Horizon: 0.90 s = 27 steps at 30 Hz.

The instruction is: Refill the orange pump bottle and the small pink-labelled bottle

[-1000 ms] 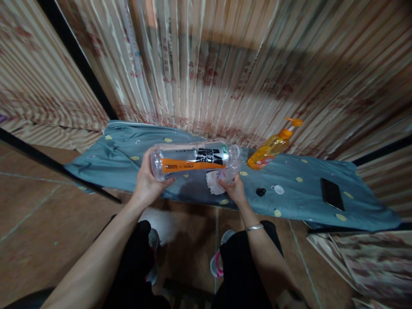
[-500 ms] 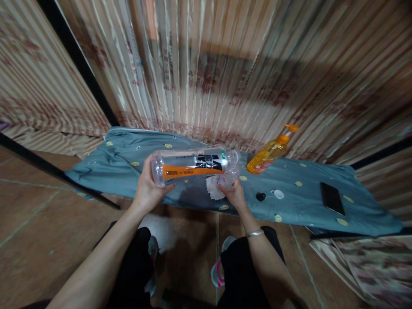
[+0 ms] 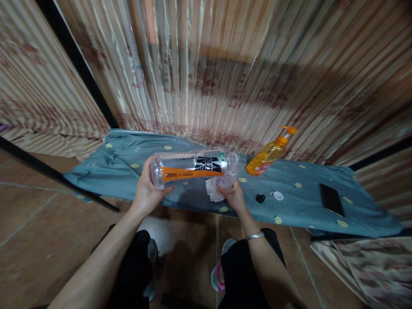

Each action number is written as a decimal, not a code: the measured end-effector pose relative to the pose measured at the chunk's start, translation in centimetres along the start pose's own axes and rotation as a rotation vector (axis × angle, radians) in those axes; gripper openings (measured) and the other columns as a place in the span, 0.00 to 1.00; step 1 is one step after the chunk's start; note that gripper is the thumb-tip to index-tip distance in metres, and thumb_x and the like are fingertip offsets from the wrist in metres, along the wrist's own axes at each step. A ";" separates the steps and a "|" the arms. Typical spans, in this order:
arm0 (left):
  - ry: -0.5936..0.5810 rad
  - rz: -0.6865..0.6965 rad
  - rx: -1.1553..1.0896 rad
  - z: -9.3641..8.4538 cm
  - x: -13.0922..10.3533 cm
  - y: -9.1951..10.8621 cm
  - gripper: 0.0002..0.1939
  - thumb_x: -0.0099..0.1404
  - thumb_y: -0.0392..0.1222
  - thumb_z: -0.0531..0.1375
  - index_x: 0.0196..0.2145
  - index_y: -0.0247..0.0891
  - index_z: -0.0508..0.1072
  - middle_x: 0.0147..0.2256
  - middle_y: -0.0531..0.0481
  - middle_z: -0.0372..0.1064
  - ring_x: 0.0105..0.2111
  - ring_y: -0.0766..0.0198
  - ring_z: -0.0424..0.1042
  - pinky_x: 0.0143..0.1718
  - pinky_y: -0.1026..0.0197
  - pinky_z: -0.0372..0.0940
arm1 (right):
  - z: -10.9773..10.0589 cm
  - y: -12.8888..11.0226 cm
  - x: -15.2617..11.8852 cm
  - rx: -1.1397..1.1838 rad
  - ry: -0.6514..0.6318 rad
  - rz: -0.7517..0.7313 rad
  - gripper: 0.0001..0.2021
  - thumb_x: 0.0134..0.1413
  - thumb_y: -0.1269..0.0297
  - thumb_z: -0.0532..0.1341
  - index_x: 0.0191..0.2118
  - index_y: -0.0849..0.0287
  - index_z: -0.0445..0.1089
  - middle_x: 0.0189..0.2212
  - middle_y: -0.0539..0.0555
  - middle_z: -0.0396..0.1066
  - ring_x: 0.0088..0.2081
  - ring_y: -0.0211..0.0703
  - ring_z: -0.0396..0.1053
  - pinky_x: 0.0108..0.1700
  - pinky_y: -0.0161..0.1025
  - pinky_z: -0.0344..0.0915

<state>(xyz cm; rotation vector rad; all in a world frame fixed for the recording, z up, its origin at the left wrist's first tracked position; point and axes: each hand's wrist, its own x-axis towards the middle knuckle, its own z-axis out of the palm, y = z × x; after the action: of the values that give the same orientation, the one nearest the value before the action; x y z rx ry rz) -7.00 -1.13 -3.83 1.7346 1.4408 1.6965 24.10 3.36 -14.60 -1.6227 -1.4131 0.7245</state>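
Observation:
Lying nearly level above the cloth-covered surface, a large clear plastic bottle (image 3: 193, 165) has an orange, silver and black label. My left hand (image 3: 148, 186) is wrapped round its base end at the left. Its neck end points right, over a small clear plastic container (image 3: 231, 174) with pinkish print, which my right hand (image 3: 234, 195) grips. The container's exact kind is hard to make out. At my right fingertips a white scalloped piece of paper or cloth (image 3: 213, 191) shows; whether I hold it cannot be told. Any liquid flow between the two is not visible.
An orange pump bottle (image 3: 267, 156) stands right of my hands. A small black cap-like piece (image 3: 260, 198), a white round piece (image 3: 278, 195) and a dark phone (image 3: 331, 199) lie on the blue-green patterned cloth (image 3: 299, 210). Black poles (image 3: 77, 64) and a striped curtain (image 3: 225, 86) surround it.
Both hands keep their holds. The large bottle's neck end sits very slightly lower; the whole view has shifted a little.

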 end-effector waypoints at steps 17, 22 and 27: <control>-0.008 -0.040 0.017 0.0 0.0 0.0 0.46 0.44 0.36 0.75 0.61 0.41 0.66 0.55 0.41 0.74 0.53 0.47 0.78 0.55 0.48 0.75 | 0.1 0.1 0.0 0.011 0.013 0.003 0.33 0.43 0.55 0.71 0.57 0.55 0.66 0.45 0.60 0.81 0.46 0.64 0.80 0.52 0.66 0.77; -0.005 -0.031 0.040 0.1 0.0 -0.1 0.47 0.43 0.37 0.76 0.61 0.42 0.66 0.55 0.42 0.74 0.53 0.48 0.78 0.56 0.48 0.75 | 0.2 0.4 0.0 0.056 -0.008 -0.022 0.35 0.44 0.54 0.72 0.59 0.54 0.65 0.47 0.58 0.81 0.48 0.61 0.80 0.53 0.64 0.77; -0.015 -0.012 0.039 0.1 0.0 0.1 0.45 0.45 0.38 0.75 0.61 0.41 0.66 0.54 0.42 0.74 0.53 0.48 0.78 0.54 0.48 0.75 | 0.3 0.6 0.1 0.053 -0.005 -0.003 0.34 0.44 0.54 0.72 0.58 0.55 0.65 0.47 0.59 0.81 0.47 0.62 0.80 0.53 0.65 0.77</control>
<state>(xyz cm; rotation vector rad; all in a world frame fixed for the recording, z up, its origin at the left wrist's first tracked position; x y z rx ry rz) -6.90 -1.13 -3.77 1.7523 1.4844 1.6561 24.15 3.48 -15.22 -1.5784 -1.3881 0.7594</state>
